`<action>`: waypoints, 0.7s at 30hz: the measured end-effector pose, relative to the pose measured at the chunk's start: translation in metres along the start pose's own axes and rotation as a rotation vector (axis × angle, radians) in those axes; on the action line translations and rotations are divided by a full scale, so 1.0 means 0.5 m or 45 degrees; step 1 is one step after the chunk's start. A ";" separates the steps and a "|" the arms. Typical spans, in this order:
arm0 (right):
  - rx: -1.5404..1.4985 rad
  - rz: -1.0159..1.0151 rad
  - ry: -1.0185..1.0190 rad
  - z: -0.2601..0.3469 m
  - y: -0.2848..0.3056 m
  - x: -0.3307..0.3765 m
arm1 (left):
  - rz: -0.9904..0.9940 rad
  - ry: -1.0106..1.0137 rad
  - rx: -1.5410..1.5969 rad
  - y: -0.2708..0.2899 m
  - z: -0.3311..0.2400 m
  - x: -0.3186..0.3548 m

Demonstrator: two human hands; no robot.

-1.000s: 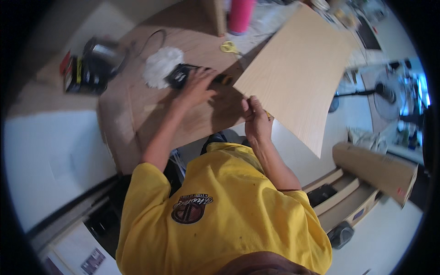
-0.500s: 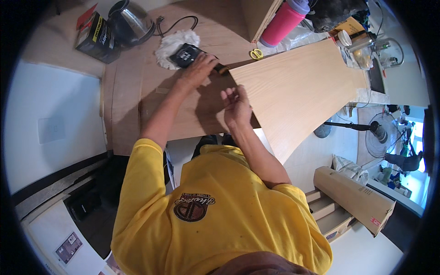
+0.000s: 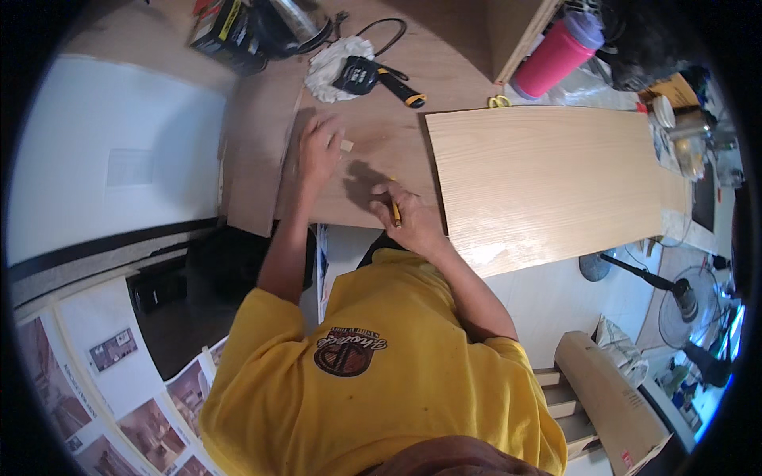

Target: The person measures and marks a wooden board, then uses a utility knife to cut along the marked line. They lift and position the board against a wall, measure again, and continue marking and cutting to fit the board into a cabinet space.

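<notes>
Within the grip of the right hand (image 3: 409,218) was a slim yellow tool (image 3: 397,214); the blurred left hand (image 3: 319,148) was beside a small pale piece (image 3: 347,146), its grip not discernible; a wooden board (image 3: 548,182) lay right of the right hand, a black tool (image 3: 359,75) beyond both hands

yellow tool (image 3: 396,213), tan grained board (image 3: 548,178)

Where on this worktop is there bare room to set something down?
Widest: the pale board, right of the right hand. Smaller: brown worktop between that hand and the black tool. Crowded: the back, with box, kettle, white cloth and tool left, pink bottle right.
</notes>
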State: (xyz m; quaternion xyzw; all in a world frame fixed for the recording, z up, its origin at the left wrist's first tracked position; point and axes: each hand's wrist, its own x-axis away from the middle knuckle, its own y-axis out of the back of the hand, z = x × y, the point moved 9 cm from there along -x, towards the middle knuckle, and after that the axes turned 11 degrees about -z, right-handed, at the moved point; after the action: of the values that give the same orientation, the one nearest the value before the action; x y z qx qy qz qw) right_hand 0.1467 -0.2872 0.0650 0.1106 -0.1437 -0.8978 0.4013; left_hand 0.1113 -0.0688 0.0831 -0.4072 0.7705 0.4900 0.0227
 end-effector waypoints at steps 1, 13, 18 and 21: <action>0.320 -0.052 0.126 -0.003 0.005 0.006 | -0.012 0.014 -0.037 0.029 0.012 0.048; 0.865 0.088 -0.042 -0.117 0.000 -0.118 | -0.153 0.464 0.028 0.188 0.286 0.168; 0.748 -0.152 0.029 -0.074 0.014 -0.267 | 0.075 0.168 0.185 0.110 0.201 0.187; 0.723 -0.568 0.453 -0.007 -0.026 -0.425 | 0.287 0.048 0.193 0.073 0.149 0.188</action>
State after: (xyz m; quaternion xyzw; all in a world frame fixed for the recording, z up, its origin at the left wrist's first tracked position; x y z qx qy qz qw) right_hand 0.2777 -0.1195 0.0750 0.3992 -0.2869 -0.8543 0.1687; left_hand -0.0023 -0.0614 0.0304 -0.3242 0.8464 0.4221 -0.0165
